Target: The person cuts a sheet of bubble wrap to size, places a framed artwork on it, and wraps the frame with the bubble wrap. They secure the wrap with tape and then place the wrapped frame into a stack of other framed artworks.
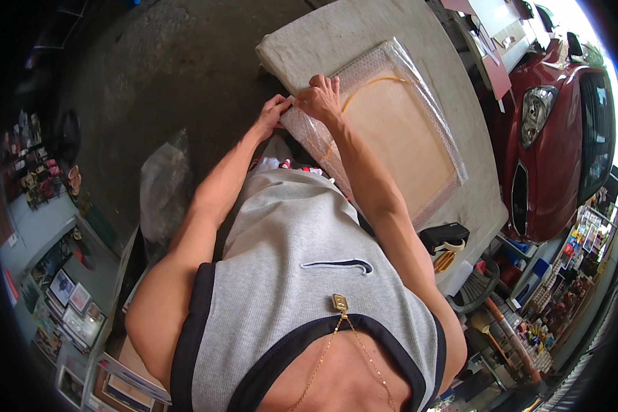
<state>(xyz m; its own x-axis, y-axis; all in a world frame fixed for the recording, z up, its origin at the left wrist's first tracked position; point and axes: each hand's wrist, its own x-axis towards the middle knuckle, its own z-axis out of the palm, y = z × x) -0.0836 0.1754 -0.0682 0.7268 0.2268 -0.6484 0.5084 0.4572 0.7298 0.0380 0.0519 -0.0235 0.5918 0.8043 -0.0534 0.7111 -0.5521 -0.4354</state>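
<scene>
- My left hand (273,113) pinches the near corner of the clear bubble-wrap sheet (429,103), grip pressed together on the plastic.
- My right hand (319,98), touching the left at its 3 o'clock, presses fingers down on the same corner; I cannot tell whether its grip is closed on the wrap.
- The wrap covers a flat tan square board (398,130), lying on the grey padded counter (336,31).
- A black tape dispenser (445,237) sits at 5 o'clock from the board, near the counter's edge.
- A red car (563,130) stands at 3 o'clock.
</scene>
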